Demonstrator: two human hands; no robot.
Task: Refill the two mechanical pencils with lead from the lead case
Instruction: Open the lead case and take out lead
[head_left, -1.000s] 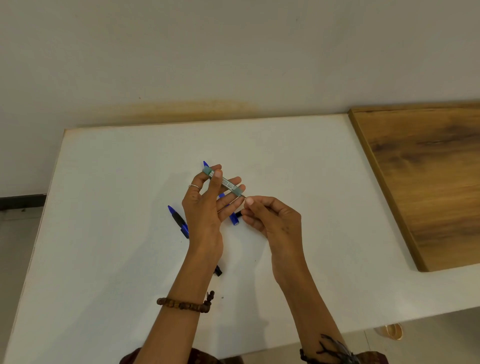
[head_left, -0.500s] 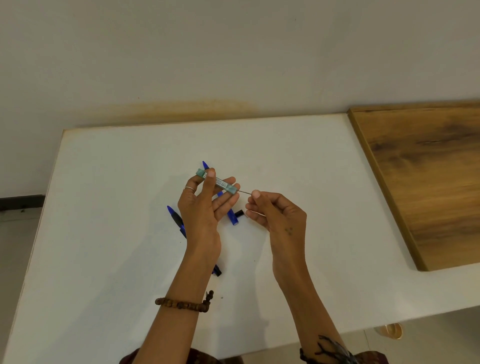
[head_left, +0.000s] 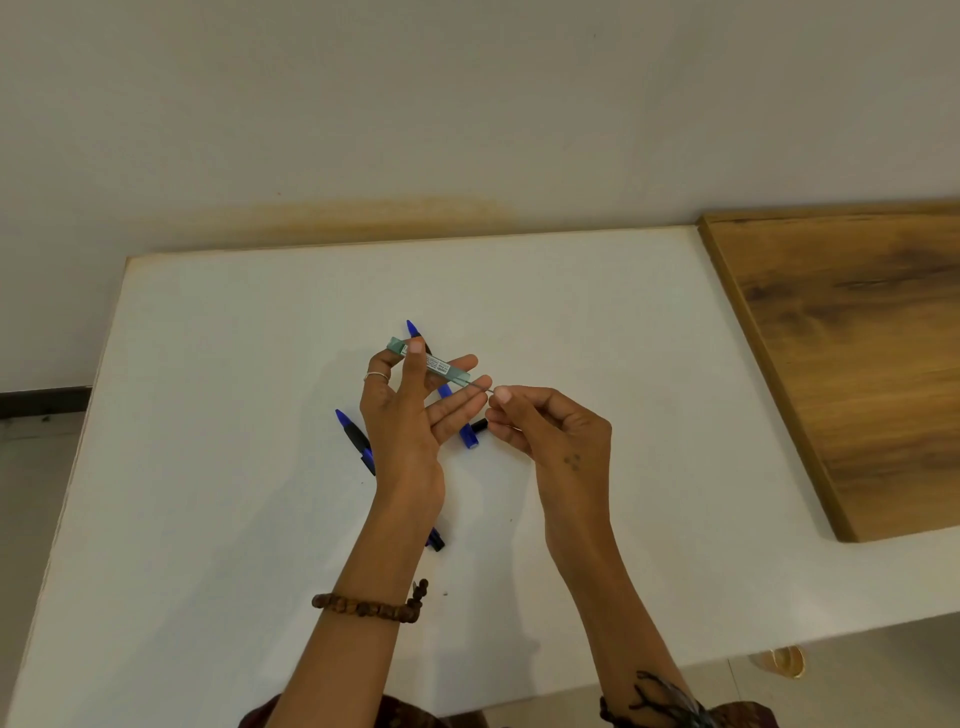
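Note:
My left hand (head_left: 410, 421) holds a slim green lead case (head_left: 431, 362) between thumb and fingers, tilted down to the right above the table. A thin lead (head_left: 480, 387) sticks out of the case's right end. My right hand (head_left: 550, 431) pinches that lead at its tip. Two blue and black mechanical pencils lie on the white table (head_left: 208, 467). One pencil (head_left: 356, 439) lies left of my left hand and runs under the wrist. The other pencil (head_left: 464, 431) lies behind my left fingers, its blue tip showing above the case. A small black cap (head_left: 479, 426) lies beside its lower end.
A wooden board (head_left: 857, 364) covers the table's right side. The wall runs close behind the table's far edge. The table's front edge cuts across the lower right, with the floor beyond it.
My right hand moved from the case's end out to the right, drawing a thin lead out of the case. My left hand and the case shifted slightly.

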